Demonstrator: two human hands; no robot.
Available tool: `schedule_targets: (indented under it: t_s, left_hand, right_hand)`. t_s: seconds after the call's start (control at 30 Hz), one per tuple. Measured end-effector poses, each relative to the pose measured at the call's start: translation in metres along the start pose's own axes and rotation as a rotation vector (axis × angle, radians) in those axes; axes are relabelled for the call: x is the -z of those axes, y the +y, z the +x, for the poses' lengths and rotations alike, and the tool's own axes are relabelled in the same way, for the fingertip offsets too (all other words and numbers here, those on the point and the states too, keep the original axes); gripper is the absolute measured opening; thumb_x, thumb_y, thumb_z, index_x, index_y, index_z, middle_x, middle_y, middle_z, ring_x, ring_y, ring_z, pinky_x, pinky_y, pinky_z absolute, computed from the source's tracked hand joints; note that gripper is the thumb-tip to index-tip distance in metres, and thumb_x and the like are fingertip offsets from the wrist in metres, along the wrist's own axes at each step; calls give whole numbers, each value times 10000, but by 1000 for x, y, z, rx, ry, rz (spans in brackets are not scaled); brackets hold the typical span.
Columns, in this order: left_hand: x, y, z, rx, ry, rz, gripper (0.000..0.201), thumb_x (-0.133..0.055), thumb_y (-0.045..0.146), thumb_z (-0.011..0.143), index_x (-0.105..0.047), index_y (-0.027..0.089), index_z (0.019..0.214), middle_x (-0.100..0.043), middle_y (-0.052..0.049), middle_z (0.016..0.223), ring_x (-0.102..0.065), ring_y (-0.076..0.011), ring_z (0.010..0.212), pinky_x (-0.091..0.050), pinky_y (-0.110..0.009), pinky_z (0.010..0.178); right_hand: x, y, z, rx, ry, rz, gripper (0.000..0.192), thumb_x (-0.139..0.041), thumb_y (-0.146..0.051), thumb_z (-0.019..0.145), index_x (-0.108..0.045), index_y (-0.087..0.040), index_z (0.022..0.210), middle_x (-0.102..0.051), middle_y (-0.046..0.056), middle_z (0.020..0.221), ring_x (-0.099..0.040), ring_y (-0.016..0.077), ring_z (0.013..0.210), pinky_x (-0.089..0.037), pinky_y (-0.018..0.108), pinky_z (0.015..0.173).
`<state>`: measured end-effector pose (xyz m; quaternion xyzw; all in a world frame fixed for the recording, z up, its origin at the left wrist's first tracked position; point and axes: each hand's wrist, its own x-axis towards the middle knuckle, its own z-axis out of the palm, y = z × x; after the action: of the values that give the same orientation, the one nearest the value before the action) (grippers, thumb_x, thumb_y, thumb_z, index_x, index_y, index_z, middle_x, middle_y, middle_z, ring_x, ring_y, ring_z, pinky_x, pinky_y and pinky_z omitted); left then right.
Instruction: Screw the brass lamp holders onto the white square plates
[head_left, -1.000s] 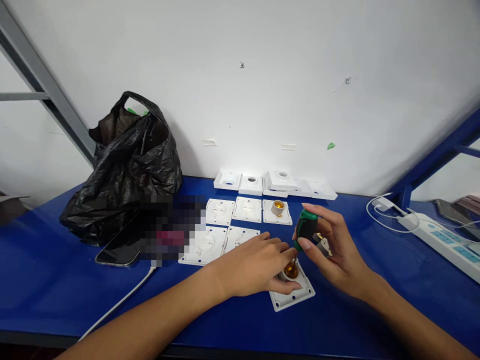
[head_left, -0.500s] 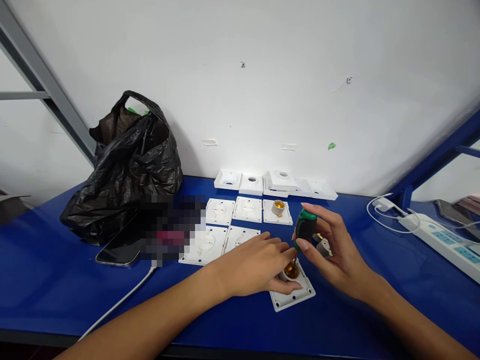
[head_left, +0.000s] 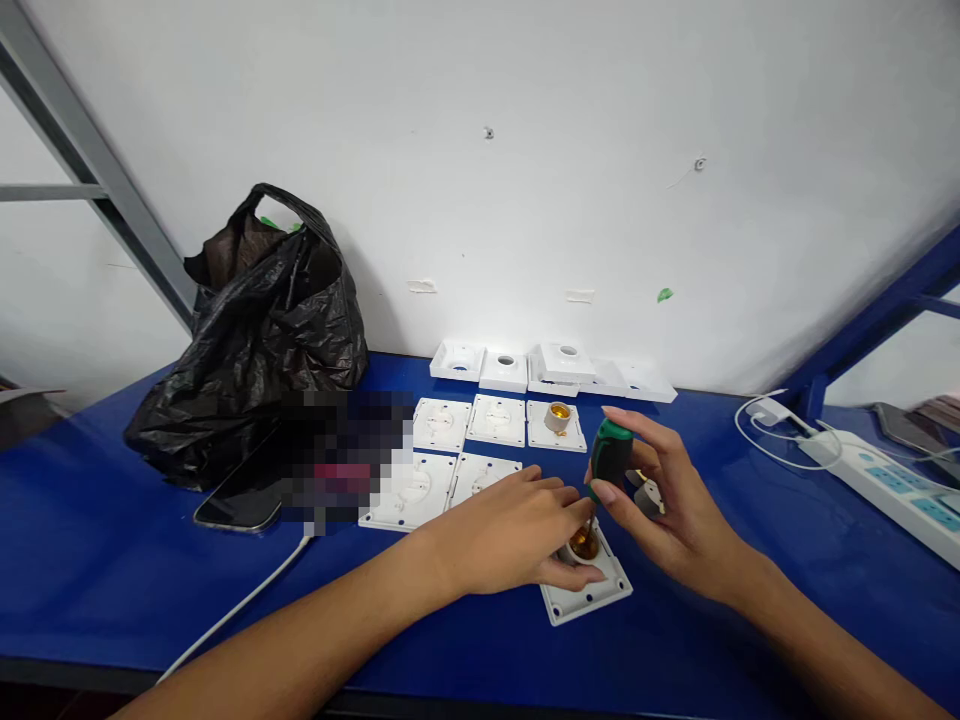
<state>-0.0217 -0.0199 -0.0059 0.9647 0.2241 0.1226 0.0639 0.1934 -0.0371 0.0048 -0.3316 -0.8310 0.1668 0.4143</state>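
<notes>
My right hand (head_left: 667, 500) grips a green and black screwdriver (head_left: 611, 460) by its handle, upright, with the shaft pointing down into a lamp socket (head_left: 583, 545). This round socket has a brassy inside and sits on a square white base plate (head_left: 589, 598). Around the socket my left hand (head_left: 517, 530) is closed, thumb on the near side and fingers on the far side. The screwdriver's tip is hidden inside the socket. Partly behind my right hand lies another loose socket (head_left: 649, 495). Farther back, a white plate (head_left: 536, 437) carries a socket (head_left: 558, 416).
Several bare white plates (head_left: 495, 418) lie left of centre. White square covers (head_left: 502, 372) line the wall, some stacked. At left are a black plastic bag (head_left: 262, 330), a phone (head_left: 236, 505) and a white cable (head_left: 232, 610). A power strip (head_left: 885, 480) lies at right.
The view has shifted very slightly. Both hands keep the same hold on the socket and screwdriver, and the handle looks slightly turned.
</notes>
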Motion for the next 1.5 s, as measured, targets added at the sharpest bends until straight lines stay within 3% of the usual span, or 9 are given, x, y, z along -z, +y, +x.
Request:
schedule_targets:
  t_s: [0.57, 0.97, 1.5]
  left_hand:
    - [-1, 0, -1, -6, -13, 7, 388, -698, 547, 1002, -664, 162, 971, -763, -52, 979, -702, -241, 892, -507, -393, 889]
    - [0, -1, 0, -4, -35, 9, 384, -691, 552, 1006, -629, 173, 982, -765, -56, 993, -704, -247, 892, -507, -389, 870]
    - [0, 0, -1, -16, -6, 19, 394, -696, 548, 1002, -648, 158, 983, -757, -59, 969, -702, -247, 871, -509, -395, 841]
  right_hand:
    - [0, 0, 0, -9, -11, -13, 681, -600, -243, 1042, -289, -395, 1629, -619, 85, 1443, -726, 167, 884, -650, 325, 712]
    - [1, 0, -1, -30, -12, -30, 658, -603, -280, 1047, -302, -379, 1623, -672, 57, 1176, -727, 195, 881, -650, 341, 699]
    - [1, 0, -1, -41, -25, -32, 680, -608, -276, 1043, -284, -371, 1633, -678, 48, 1133, -726, 213, 895, -649, 359, 689]
